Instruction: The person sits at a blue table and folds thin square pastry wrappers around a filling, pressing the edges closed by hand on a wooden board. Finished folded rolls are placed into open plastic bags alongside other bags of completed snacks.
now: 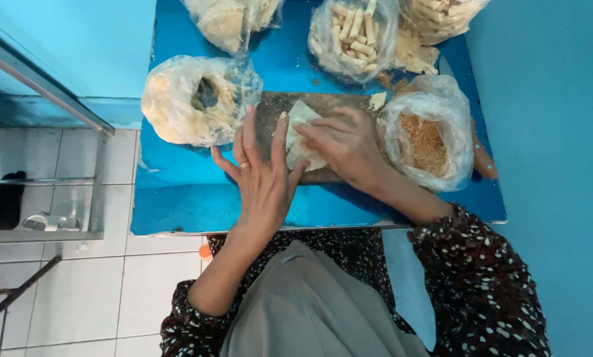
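A pale thin wrapper sheet (300, 119) lies folded on a dark wooden board (270, 109) in the middle of the blue table (177, 205). My left hand (262, 175), a ring on one finger, rests flat with fingers spread, its fingertips on the wrapper's left edge. My right hand (343, 147) presses down on the wrapper from the right, fingers curled over its fold. Neither hand lifts anything off the board.
A plastic bag of pale sheets (194, 99) sits left of the board. A bag of brown crumbs (425, 135) stands open at the right. Bags of rolled sticks (355, 33) lie at the back. A blue wall runs along the right; white floor tiles at left.
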{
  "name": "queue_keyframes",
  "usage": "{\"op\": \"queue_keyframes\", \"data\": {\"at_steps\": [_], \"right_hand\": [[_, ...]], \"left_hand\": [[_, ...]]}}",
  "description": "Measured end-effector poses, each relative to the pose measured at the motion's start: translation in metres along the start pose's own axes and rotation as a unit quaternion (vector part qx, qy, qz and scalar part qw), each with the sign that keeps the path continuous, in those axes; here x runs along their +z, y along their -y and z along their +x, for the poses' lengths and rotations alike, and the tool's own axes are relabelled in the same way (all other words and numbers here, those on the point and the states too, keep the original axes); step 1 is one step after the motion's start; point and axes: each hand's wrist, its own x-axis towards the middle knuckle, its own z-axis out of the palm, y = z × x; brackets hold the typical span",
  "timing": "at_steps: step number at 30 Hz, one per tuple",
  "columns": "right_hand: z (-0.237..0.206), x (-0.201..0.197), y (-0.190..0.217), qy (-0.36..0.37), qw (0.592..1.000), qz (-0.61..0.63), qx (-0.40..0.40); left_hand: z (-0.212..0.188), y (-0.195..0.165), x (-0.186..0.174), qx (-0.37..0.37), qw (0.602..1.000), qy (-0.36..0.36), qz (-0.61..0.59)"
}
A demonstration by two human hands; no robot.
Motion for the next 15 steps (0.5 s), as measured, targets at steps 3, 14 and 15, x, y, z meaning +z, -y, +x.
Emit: {"op": "queue_keyframes", "data": {"at_steps": [3,14,15], "right_hand": [[0.007,0.000,-0.014,0.009,0.975,0.164,0.152],[0.015,-0.025,-0.081,-0.018,0.610,0.666,0.429],[0.015,-0.025,-0.078,-0.018,0.618,0.657,0.432]], "left_hand": [[-0.001,0.000,0.000,0.006,1.000,-0.004,-0.002],[-0.003,0.003,-0.002,0.022,1.000,0.006,-0.003],[-0.003,0.003,-0.002,0.024,1.000,0.004,-0.005]]}}
